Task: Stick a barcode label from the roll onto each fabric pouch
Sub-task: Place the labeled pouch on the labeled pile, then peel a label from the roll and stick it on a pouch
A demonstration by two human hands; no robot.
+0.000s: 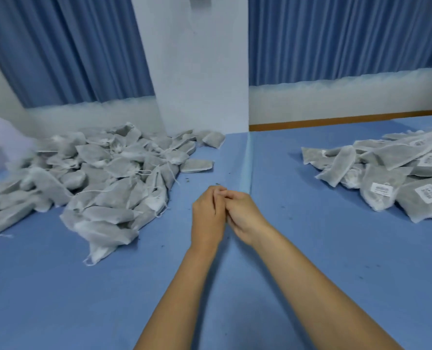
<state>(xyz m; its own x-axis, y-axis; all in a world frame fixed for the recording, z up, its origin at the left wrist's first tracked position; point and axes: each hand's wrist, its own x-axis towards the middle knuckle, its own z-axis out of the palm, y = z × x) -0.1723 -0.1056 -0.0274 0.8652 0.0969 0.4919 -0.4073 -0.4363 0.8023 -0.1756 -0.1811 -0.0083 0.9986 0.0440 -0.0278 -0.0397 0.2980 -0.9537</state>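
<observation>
Left hand (208, 213) and right hand (244, 215) pressed together mid-surface, fingers curled, contents hidden, grip state indeterminate, unlabelled grey pouch heap (93, 178) left of hands, barcode-labelled pouch pile (397, 173) right of hands, cropped by frame edge, blue surface (311, 248) beneath.

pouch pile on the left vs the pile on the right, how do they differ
The left pile shows no labels; the right pile has white barcode labels on several pouches. The left pile is larger and sprawls wider, with loose drawstrings trailing; the right pile is smaller and runs off the frame edge. Both are grey fabric pouches on the blue surface.
</observation>
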